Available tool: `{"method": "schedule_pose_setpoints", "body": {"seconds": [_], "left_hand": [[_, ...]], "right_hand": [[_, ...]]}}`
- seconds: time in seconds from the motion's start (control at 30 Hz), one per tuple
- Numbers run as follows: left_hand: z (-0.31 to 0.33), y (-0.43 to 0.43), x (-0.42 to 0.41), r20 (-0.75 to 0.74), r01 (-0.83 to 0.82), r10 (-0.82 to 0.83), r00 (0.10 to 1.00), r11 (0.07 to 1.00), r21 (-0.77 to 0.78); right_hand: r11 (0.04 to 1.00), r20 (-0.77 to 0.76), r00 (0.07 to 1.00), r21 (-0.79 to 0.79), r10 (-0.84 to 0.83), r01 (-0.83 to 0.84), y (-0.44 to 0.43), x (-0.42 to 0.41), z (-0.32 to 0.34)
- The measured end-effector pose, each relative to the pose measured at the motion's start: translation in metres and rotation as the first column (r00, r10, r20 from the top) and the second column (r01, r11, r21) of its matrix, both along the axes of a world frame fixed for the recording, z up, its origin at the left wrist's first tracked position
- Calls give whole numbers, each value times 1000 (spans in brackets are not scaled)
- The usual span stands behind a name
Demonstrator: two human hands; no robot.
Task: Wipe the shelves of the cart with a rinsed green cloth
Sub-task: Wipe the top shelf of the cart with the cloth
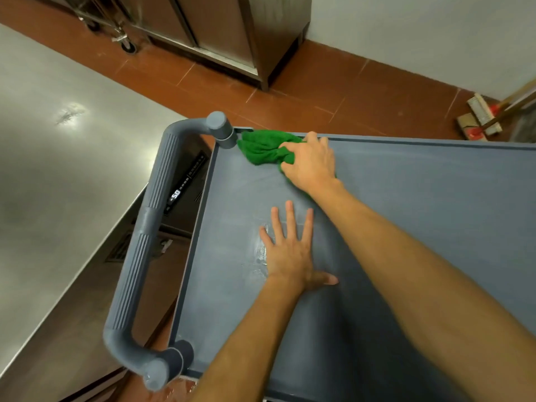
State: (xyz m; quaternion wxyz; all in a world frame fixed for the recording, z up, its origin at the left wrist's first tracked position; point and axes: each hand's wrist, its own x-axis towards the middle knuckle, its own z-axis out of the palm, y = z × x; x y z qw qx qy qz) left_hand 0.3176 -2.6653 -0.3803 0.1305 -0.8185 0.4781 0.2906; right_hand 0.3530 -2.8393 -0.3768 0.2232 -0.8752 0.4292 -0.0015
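On top shelf (406,198) of grey cart, far corner beside handle (150,227): green cloth (261,149), bunched, clenched in right hand (311,163). Left hand (287,248) flat, fingers spread, grasping nothing. Steel counter (58,169) alongside handle; brushes (481,117) on floor beyond.

Both forearms are bare up to the frame's edge, with no sleeve in view. The left hand (290,250) and the right hand (311,162) are bare as well, with short, plain fingernails on the left hand's fingers.
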Motion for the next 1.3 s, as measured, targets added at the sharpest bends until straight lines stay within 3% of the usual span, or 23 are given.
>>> {"method": "schedule_pose_setpoints", "body": {"seconds": [0.43, 0.77, 1.07, 1.3], "left_hand": [[-4, -7, -5, 159, 88, -100, 982, 993, 79], [2, -12, -7, 171, 40, -57, 984, 994, 101], [8, -10, -17, 150, 15, -27, 988, 996, 85], [9, -2, -24, 174, 63, -76, 982, 995, 81]], "right_hand": [[893, -34, 892, -40, -450, 449, -116, -246, -4], [786, -56, 784, -76, -618, 614, -160, -395, -2], [660, -63, 658, -112, -751, 743, -158, -497, 2], [602, -84, 596, -148, -799, 785, -88, -549, 2]]}}
